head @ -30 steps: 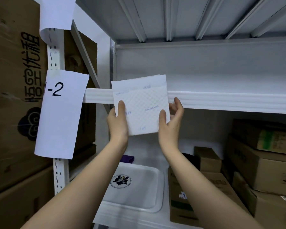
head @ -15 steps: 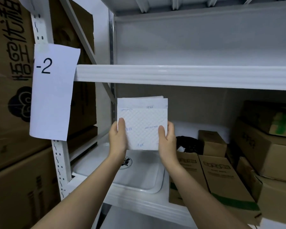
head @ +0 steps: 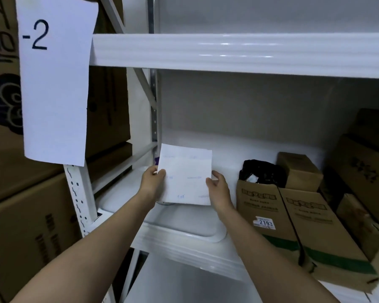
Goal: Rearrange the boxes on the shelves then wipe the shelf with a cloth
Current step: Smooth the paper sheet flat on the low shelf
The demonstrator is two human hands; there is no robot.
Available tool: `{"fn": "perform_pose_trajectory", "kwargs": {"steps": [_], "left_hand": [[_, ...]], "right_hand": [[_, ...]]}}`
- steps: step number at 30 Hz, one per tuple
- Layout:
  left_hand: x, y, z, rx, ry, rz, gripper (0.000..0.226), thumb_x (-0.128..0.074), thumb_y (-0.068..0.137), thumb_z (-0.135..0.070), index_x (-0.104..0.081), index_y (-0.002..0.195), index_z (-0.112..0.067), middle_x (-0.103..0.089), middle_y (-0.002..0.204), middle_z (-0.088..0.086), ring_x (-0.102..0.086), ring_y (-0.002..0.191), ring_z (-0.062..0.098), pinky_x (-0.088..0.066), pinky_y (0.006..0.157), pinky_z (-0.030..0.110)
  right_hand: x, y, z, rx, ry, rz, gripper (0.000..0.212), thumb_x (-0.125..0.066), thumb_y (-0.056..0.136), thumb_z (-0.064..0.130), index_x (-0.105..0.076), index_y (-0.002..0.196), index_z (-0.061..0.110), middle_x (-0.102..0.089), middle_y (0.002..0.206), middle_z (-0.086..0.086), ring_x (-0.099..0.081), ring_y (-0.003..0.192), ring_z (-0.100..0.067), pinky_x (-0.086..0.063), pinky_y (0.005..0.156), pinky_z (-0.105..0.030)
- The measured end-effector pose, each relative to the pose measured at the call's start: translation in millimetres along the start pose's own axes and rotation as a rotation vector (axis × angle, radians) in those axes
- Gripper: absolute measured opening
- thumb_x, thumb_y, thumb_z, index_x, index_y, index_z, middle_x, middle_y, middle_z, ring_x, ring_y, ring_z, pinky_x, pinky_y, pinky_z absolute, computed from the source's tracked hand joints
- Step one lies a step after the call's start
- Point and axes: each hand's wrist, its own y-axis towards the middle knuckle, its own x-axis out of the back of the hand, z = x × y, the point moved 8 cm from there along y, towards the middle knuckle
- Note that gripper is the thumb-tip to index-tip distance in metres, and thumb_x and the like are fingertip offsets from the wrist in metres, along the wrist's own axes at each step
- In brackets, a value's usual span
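Folded white quilted cloth point(head: 185, 178), judged light, limp and non-slippery, is pinched at opposite side edges by left hand point(head: 152, 179) and right hand point(head: 219, 189) above the white plastic tray point(head: 190, 224).

The cloth point(head: 185, 176) hid the far part of the white tray point(head: 184, 224), its blue print was too small to read, and the boxes point(head: 359, 176) right of it ran past the frame's edge.

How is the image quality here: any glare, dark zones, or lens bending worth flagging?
Head view: glare streaks on the upper shelf beam; cardboard boxes at far right sit in dim shadow, print hard to read; wide-angle bending curves the beam; white cloth is bright, its blue print faint.
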Motion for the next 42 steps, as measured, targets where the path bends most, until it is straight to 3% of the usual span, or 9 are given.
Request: {"fn": "perform_pose_trajectory", "kwargs": {"steps": [5,9,12,16,21,25,31,37,42], "left_hand": [[12.1,47.2,25.3,0.114,-0.008,0.021,0.030,-0.042,0.096,-0.017,-0.047,0.125,-0.014,-0.057,0.114,0.007,-0.053,0.094,0.022,-0.042,0.075,0.029],[15.9,87.5,46.5,0.183,0.021,0.106,0.036,-0.037,0.099,-0.017,-0.033,0.134,-0.017,-0.046,0.117,0.007,-0.047,0.099,0.022,-0.039,0.079,0.029],[13.4,107.7,51.9,0.154,0.071,0.168,0.011,-0.039,0.097,-0.008,-0.049,0.099,-0.011,-0.051,0.096,0.006,-0.051,0.080,0.018,-0.042,0.064,0.027],[8.3,133.4,65.8,0.135,0.123,0.260,0.035,-0.040,0.093,0.003,-0.044,0.065,-0.017,-0.049,0.072,0.005,-0.048,0.061,0.017,-0.039,0.061,0.027],[-4.3,145.3,78.4,0.099,0.214,0.387,0.040,-0.041,0.090,0.010,-0.060,0.119,-0.010,-0.060,0.107,0.008,-0.058,0.093,0.024,-0.051,0.079,0.031],[-6.0,161.6,89.5,0.071,0.288,0.403,0.046,-0.047,0.084,0.012,-0.057,0.126,-0.004,-0.060,0.122,0.015,-0.058,0.110,0.031,-0.050,0.093,0.038],[-1.7,180.7,97.2,-0.013,0.528,0.309,0.029,-0.055,0.083,0.003,-0.050,0.109,-0.010,-0.058,0.108,0.007,-0.057,0.096,0.024,-0.052,0.082,0.037],[-4.0,180.3,85.3,-0.196,0.875,0.229,0.013,-0.061,0.088,-0.012,-0.061,0.101,-0.016,-0.055,0.107,0.005,-0.057,0.096,0.022,-0.051,0.080,0.031],[-2.1,180.1,85.1,-0.101,0.652,0.247,0.026,-0.053,0.091,-0.005,-0.041,0.075,-0.022,-0.053,0.077,-0.002,-0.057,0.071,0.018,-0.039,0.061,0.025]], "right_hand": [[-31.9,28.2,-25.1,-0.098,-0.061,0.065,0.046,-0.047,0.092,0.003,-0.036,0.136,0.016,-0.057,0.112,-0.011,-0.058,0.099,-0.026,-0.048,0.083,-0.035],[-46.6,52.9,-35.8,-0.108,-0.128,-0.037,0.042,-0.047,0.090,0.003,-0.042,0.130,0.016,-0.056,0.089,-0.006,-0.053,0.081,-0.023,-0.041,0.067,-0.028],[-54.5,64.1,-42.7,-0.119,-0.174,-0.109,0.040,-0.045,0.090,0.006,-0.044,0.128,0.020,-0.055,0.082,-0.003,-0.053,0.077,-0.021,-0.043,0.070,-0.027],[-62.0,72.3,-55.8,-0.156,-0.206,-0.202,0.039,-0.042,0.088,0.007,-0.046,0.124,0.023,-0.055,0.077,0.001,-0.054,0.076,-0.019,-0.047,0.076,-0.033],[-62.6,79.6,-73.8,-0.249,-0.205,-0.242,0.036,-0.042,0.083,0.011,-0.051,0.115,0.024,-0.060,0.087,0.002,-0.058,0.085,-0.021,-0.048,0.083,-0.034],[-65.9,110.5,-111.5,-0.227,-0.238,-0.145,0.046,-0.039,0.056,0.021,-0.060,0.097,0.014,-0.061,0.089,-0.001,-0.057,0.083,-0.021,-0.044,0.071,-0.028],[-77.8,110.4,-97.7,-0.216,-0.280,-0.066,0.049,-0.047,0.062,0.020,-0.056,0.110,0.016,-0.064,0.103,-0.002,-0.063,0.098,-0.026,-0.052,0.086,-0.039],[-75.8,114.5,-78.0,-0.177,-0.498,-0.096,0.037,-0.044,0.083,-0.001,-0.059,0.116,0.008,-0.063,0.115,-0.003,-0.058,0.107,-0.025,-0.042,0.078,-0.027],[-68.3,117.7,-74.6,-0.151,-0.429,-0.133,0.031,-0.043,0.082,-0.001,-0.060,0.106,0.009,-0.064,0.107,-0.007,-0.059,0.100,-0.027,-0.046,0.085,-0.032]]}}
